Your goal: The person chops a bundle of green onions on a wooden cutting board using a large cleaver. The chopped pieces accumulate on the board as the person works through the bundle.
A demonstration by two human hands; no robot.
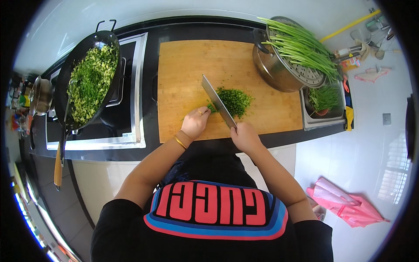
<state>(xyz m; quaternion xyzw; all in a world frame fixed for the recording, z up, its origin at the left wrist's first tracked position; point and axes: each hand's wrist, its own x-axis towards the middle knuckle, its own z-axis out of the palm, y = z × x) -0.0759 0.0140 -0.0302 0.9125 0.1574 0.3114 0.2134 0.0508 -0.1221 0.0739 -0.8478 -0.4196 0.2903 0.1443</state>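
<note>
On a wooden cutting board (187, 61), my right hand (245, 137) grips a broad-bladed cleaver (217, 97) by its handle. The blade slants up and to the left across the board. My left hand (195, 122), fingers curled, pins a short bunch of green chives (211, 107) just left of the blade. A pile of finely chopped chives (235, 102) lies against the right side of the blade. The ends of the bunch inside my left hand are hidden by the fingers.
At left, a black wok (112, 87) with a chopped green-and-yellow mix (94, 83) sits on the stove. A small saucepan (41, 98) stands beyond it. Back right, a steamer pot (268, 65) carries long chives (301, 48) on its perforated tray. Beside it, a sink (310, 118) holds more greens (323, 97).
</note>
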